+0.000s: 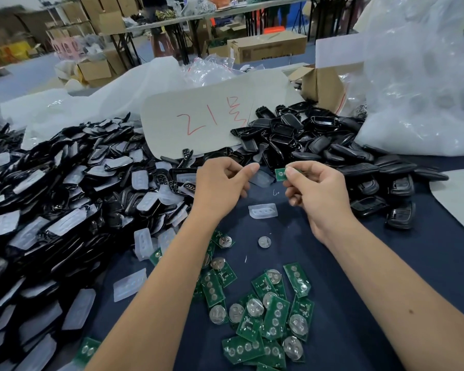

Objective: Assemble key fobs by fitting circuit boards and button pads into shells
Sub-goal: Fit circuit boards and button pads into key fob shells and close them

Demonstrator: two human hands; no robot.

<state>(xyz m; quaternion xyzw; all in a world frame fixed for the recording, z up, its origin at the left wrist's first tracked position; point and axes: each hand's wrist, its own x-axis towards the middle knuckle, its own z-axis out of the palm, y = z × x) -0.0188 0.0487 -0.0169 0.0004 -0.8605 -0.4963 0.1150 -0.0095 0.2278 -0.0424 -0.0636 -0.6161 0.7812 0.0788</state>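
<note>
My left hand (pixel 220 183) pinches a translucent button pad (pixel 261 179) between thumb and fingers above the dark blue table. My right hand (pixel 315 187) pinches a small green circuit board (pixel 280 174) by its right end, close beside the pad. Several more green circuit boards with coin cells (pixel 268 314) lie scattered near the front of the table. A loose clear button pad (pixel 263 211) lies between my wrists. Black shells fitted with pads (pixel 73 199) are heaped at the left. Bare black shells (pixel 319 140) are piled at the back right.
A white card with red writing (pixel 212 116) leans behind the piles. Clear plastic bags (pixel 418 84) rise at the right, beside an open cardboard box (pixel 324 84). A loose coin cell (pixel 264 241) lies on the blue cloth (pixel 386 277).
</note>
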